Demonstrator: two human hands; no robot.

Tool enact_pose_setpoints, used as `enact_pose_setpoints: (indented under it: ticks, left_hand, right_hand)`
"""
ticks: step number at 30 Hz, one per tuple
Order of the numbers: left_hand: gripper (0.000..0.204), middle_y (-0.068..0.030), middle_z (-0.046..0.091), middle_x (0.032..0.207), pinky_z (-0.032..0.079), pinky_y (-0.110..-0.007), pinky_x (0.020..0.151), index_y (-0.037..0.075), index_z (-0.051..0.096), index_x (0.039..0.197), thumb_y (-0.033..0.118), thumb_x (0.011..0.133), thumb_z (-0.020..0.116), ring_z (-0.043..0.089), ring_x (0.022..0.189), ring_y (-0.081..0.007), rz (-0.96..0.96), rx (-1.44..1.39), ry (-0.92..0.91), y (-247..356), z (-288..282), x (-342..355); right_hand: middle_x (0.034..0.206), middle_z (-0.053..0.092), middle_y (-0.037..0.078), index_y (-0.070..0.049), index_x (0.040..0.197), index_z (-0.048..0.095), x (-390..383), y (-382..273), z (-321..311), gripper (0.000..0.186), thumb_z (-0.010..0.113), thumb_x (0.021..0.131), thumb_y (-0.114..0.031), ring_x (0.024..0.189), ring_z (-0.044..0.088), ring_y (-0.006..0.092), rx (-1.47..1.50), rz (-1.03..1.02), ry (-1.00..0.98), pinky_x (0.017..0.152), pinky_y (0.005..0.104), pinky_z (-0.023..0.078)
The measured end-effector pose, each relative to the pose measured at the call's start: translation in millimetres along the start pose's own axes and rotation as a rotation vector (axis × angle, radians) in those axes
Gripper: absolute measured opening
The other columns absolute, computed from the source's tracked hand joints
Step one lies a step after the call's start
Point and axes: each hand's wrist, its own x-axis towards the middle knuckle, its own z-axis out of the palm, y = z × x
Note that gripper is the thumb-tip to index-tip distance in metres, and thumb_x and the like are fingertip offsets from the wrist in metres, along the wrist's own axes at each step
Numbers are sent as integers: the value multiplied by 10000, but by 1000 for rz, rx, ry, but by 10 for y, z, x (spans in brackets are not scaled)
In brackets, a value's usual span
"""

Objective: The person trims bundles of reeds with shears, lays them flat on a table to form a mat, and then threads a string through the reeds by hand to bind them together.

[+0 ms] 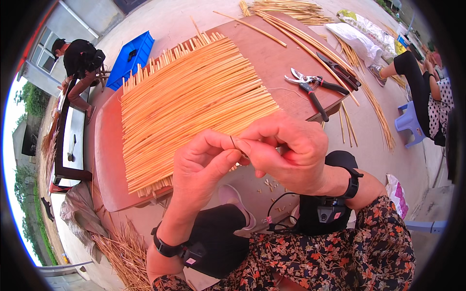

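Note:
My left hand [199, 162] and my right hand [291, 153] meet above the near edge of the table, both closed in a pinch. A thin dark strand [233, 141] shows at their fingertips; whether it is thread, wire or a needle is too small to tell. Just beyond my hands lies a mat of straight, pale yellow-orange sticks [194, 102], laid side by side, with uneven ends along the far left edge. My fingers and wrists hide part of its near right corner.
Pruning shears [313, 87] and a dark-handled tool [340, 72] lie on the reddish table [109, 140], right of the mat. Loose sticks [306, 46] cross the far right edge. A blue crate [131, 56] stands behind; people [82, 60] sit or bend on both sides.

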Motion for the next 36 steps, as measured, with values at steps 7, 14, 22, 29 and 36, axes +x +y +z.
enact_pose_setpoints:
  ticks: [7, 14, 22, 29, 36]
  left_hand:
    - [101, -95, 679, 1003, 534, -291, 829, -33, 616, 1024, 9, 932, 622, 651, 918, -144, 15, 13, -22, -8, -14, -5]
    - [103, -92, 679, 1008, 535, -287, 827, -33, 617, 1027, 9, 934, 621, 650, 918, -141, 13, 19, -25, -7, -17, -10]
    - [95, -94, 678, 1018, 539, -298, 846, -32, 615, 1027, -12, 935, 609, 648, 929, -142, 20, -3, -28, -4, -9, -8]
    - [94, -97, 679, 1025, 539, -300, 847, -32, 611, 1027, -18, 933, 606, 647, 931, -144, 13, 11, -29, -2, -17, -8]
    - [90, -100, 678, 1026, 540, -304, 852, -34, 611, 1019, -33, 930, 601, 647, 935, -145, 15, -5, -28, 8, -5, -11]
  right_hand:
    - [799, 659, 68, 41, 902, 657, -6, 4, 6, 86, 661, 838, 98, 544, 609, 58, -12, 27, -5, 445, 189, 443]
    - [808, 665, 71, 42, 904, 654, 0, -10, -6, 81, 657, 842, 93, 540, 606, 58, -6, 12, -1, 444, 192, 444]
    - [796, 659, 60, 37, 896, 649, -8, -3, 12, 70, 657, 848, 87, 537, 599, 50, 12, 44, 6, 442, 188, 444]
    - [754, 651, 40, 27, 896, 643, -2, -18, 6, 66, 651, 856, 79, 536, 596, 43, -4, 69, -2, 444, 184, 449]
    - [755, 652, 38, 27, 896, 642, 3, -24, 7, 65, 652, 857, 78, 539, 597, 43, -9, 67, -2, 447, 183, 454]
